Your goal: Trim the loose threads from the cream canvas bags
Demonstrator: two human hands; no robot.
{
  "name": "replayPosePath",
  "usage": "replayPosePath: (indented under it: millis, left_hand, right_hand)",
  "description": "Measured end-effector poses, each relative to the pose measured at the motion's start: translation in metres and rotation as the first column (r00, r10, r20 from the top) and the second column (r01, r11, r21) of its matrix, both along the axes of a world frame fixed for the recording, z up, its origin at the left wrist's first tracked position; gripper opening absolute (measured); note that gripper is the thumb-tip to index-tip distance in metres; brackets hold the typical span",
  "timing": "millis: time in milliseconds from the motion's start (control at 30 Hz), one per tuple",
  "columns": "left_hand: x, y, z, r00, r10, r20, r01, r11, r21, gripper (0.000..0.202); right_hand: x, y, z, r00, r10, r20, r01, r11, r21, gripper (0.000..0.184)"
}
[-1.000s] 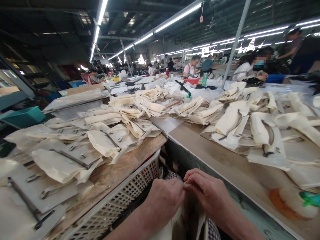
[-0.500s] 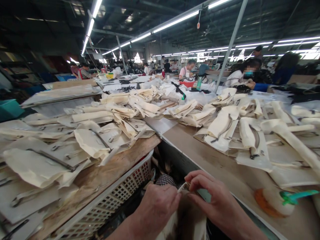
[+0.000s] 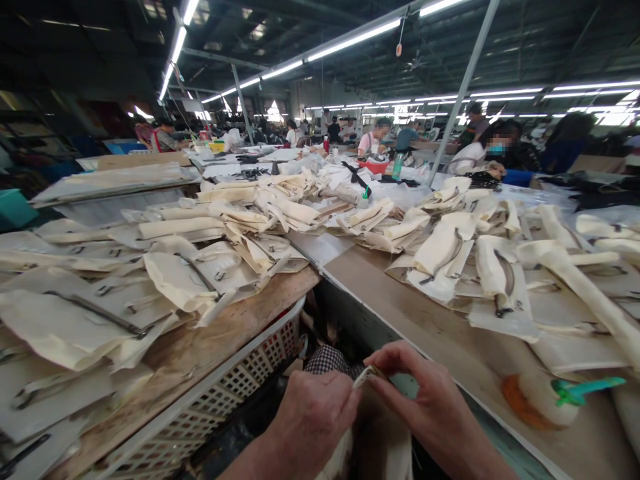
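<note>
Low in the view, my left hand [image 3: 315, 417] and my right hand [image 3: 425, 397] meet over a cream leather piece [image 3: 373, 433] that hangs down between my forearms. Both hands pinch its top edge [image 3: 364, 377] with the fingers pressed together. Cream cut pieces with dark zippers [image 3: 175, 280] lie spread on the wooden board to my left. More of them [image 3: 480, 267] are piled on the table to my right. My hands are below table level, in the gap between the two surfaces.
A white lattice basket [image 3: 240, 387] sits under the left board. A round brush with a green handle [image 3: 550, 397] lies on the right table near its edge. A slanted metal post [image 3: 463, 90] rises ahead. Other people work at far tables [image 3: 373, 137].
My hands have drawn slightly apart along the piece's top edge, and a pale strip of it now shows between my fingers. The view has drifted a little to the right.
</note>
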State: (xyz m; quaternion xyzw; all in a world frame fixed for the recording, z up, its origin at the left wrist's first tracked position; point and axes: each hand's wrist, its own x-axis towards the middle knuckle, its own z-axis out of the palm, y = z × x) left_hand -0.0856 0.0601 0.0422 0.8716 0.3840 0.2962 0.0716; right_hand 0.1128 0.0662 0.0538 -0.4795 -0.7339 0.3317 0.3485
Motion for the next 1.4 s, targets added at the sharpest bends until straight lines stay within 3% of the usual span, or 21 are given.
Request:
replayPosePath:
  millis: [533,667,867,1100,1267,1400]
  left_hand:
    - [0.002,0.003,-0.001,1.000,0.017,-0.021,-0.017,0.999,0.041,0.036]
    - [0.000,0.003,-0.003,0.999,0.039,-0.023,-0.039,0.999,0.019,0.035]
    - [0.000,0.003,-0.006,0.999,0.040,-0.030,-0.041,0.999,-0.021,0.033]
    - [-0.001,0.002,-0.005,0.999,0.036,-0.026,-0.038,0.997,-0.071,0.032]
    - [-0.002,0.000,-0.003,0.998,0.035,-0.047,-0.037,0.998,-0.040,0.033]
    - [-0.004,-0.002,-0.003,0.996,0.035,-0.079,-0.043,0.994,-0.102,0.030]
  right_hand:
    - [-0.001,0.005,-0.002,0.998,-0.007,0.065,0.003,0.998,0.055,0.002]
    - [0.001,0.003,-0.002,0.990,0.008,0.141,-0.033,0.983,0.181,0.005]
    - [0.004,0.007,-0.002,0.954,0.055,0.293,-0.172,0.905,0.390,0.012]
    - [0.005,0.010,0.003,0.914,0.160,0.372,-0.300,0.885,0.357,0.018]
    - [0.004,0.011,-0.003,0.930,0.175,0.324,-0.295,0.881,0.370,0.018]
    - [0.002,0.013,-0.009,0.948,0.138,0.288,-0.245,0.893,0.377,0.019]
